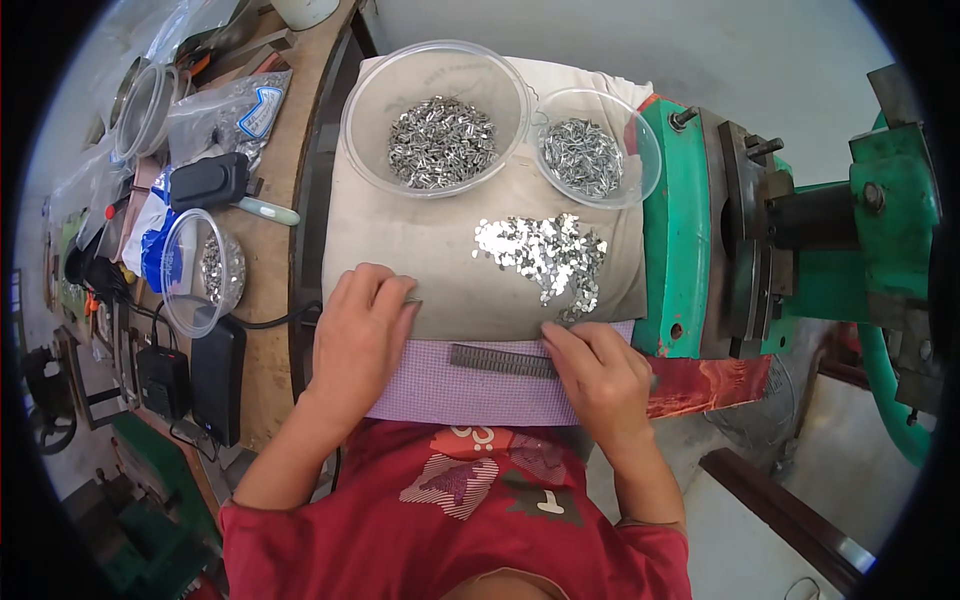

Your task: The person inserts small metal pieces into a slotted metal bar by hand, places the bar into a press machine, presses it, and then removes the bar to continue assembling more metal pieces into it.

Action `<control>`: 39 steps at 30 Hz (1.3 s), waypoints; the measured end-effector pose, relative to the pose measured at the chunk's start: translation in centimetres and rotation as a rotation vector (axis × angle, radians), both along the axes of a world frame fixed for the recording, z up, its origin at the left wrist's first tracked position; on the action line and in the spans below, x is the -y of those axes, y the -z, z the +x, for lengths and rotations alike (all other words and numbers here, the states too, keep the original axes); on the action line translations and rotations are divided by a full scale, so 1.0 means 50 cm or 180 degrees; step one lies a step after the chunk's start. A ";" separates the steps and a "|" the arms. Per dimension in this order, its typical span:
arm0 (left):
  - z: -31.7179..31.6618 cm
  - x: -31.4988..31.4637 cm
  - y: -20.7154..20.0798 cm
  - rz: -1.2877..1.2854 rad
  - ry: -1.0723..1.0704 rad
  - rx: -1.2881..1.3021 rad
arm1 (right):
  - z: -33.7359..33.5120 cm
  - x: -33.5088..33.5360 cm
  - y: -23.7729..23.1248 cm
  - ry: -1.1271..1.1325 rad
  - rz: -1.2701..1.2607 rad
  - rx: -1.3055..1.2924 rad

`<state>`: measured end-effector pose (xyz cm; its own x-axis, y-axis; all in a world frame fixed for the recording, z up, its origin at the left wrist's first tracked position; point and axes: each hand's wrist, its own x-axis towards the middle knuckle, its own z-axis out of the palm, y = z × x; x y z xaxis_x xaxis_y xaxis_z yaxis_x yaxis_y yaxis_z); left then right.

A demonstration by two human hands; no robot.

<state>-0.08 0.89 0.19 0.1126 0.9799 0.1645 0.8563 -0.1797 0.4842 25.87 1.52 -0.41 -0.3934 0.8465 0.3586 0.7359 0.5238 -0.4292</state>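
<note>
My left hand (358,325) hovers at the left of the beige cloth (375,230), thumb and fingers pinched on a small metal piece (413,300) too small to make out well. A dark bar with a row of fine ribs or slots (500,361) lies across the purple checked cloth (430,390) in front of me. My right hand (605,380) is closed over the bar's right part, hiding it; its fingertips come together near the beige cloth's front edge. Just beyond them spreads a pile of shiny flat metal discs (550,255).
A large clear tub (360,130) of short metal pieces and a smaller one (648,165) of bent metal parts stand at the back. On the right is a green press (672,240). The wooden bench (270,370) at left carries a clear container (172,275), bags and black devices.
</note>
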 end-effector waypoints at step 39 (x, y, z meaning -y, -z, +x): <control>-0.033 -0.006 0.014 -0.0220 0.0068 0.0384 | -0.073 -0.053 -0.008 -0.0134 -0.0755 0.0376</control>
<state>-1.74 1.21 -0.53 0.1172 0.9870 0.1101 0.7875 -0.1599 0.5952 22.24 4.16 0.01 -0.4575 0.8834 0.1016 0.7679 0.4500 -0.4559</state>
